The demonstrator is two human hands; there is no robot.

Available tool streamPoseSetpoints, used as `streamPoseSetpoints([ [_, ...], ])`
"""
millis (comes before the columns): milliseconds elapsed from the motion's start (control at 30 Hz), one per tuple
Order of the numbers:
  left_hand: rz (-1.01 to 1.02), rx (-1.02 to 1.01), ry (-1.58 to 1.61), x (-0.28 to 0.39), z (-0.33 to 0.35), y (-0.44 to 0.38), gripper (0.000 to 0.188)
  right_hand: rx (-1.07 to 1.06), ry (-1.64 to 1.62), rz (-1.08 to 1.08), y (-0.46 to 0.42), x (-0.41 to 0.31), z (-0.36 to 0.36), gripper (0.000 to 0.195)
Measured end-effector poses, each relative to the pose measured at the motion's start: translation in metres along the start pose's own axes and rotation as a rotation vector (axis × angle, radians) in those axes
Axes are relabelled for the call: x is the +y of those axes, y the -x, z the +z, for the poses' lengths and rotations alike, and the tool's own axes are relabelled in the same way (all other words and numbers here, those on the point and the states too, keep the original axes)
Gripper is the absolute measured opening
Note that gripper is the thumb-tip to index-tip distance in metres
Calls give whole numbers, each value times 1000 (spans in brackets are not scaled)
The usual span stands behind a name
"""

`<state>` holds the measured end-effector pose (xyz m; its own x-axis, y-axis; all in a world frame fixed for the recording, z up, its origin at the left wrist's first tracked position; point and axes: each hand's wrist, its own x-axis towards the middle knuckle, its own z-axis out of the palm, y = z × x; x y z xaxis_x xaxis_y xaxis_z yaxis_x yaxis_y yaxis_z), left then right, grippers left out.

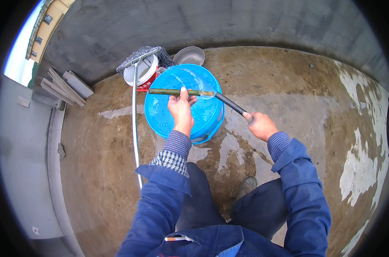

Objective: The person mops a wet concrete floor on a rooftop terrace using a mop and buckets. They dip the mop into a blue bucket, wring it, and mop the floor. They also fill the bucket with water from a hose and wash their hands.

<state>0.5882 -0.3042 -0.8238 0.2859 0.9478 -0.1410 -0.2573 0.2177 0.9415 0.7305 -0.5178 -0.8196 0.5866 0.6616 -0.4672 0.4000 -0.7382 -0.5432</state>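
My left hand (182, 107) grips a green tube, perhaps a bamboo stem (165, 92), lying level above a blue plastic bucket (156, 128). My right hand (260, 124) is closed round a black hose (231, 103), which slants up to the left. Its tip is at the stem's right end, where water sprays out and arcs over the bucket; whether the two touch is unclear. The bucket holds rippling water (194, 112) with bubbles on it.
Left of the bucket a metal-handled mop (135, 122) leans on a red and white bucket (151, 72). Behind are a grey round pan (189, 56) and a concrete wall (229, 22). Boards (62, 86) lean at the left. The concrete floor (95, 167) is wet in patches.
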Motion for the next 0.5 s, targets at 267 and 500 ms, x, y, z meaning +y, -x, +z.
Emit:
streamPoseSetpoints([
  [267,-23,5,-6,-6,-11,-5,28,-14,46,-42,-1,-4,12,53],
  [500,9,12,-56,-8,-19,-8,27,-17,40,-60,0,-11,17,53],
])
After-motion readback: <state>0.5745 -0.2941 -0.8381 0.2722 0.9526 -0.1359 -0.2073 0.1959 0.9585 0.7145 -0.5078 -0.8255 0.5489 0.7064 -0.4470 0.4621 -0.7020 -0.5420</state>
